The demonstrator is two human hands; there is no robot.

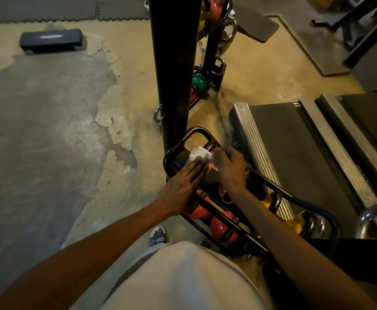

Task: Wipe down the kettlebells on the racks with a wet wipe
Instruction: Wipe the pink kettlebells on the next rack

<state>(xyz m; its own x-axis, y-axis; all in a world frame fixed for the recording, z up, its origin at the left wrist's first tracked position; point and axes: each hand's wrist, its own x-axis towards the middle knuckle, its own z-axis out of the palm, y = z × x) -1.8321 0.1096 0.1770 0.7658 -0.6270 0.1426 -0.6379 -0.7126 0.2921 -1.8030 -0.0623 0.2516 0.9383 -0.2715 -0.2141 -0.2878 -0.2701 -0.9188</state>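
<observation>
A black tube rack [279, 189] runs from centre to lower right, holding pink-red kettlebells [222, 227] below and yellow ones [297, 222] to the right. At its top left end lies a white wet wipe [197, 153] over a pink kettlebell, which is mostly hidden. My left hand [183, 182] lies flat with straight fingers, its fingertips pressing on the wipe. My right hand [229, 166] has curled fingers that hold the wipe's right edge against the kettlebell.
A black upright post [174, 70] stands just behind the rack. A second rack behind it holds a green kettlebell [199, 81] and pink ones. Treadmills [295, 139] lie close on the right. A black step platform [51, 41] sits on the worn floor far left.
</observation>
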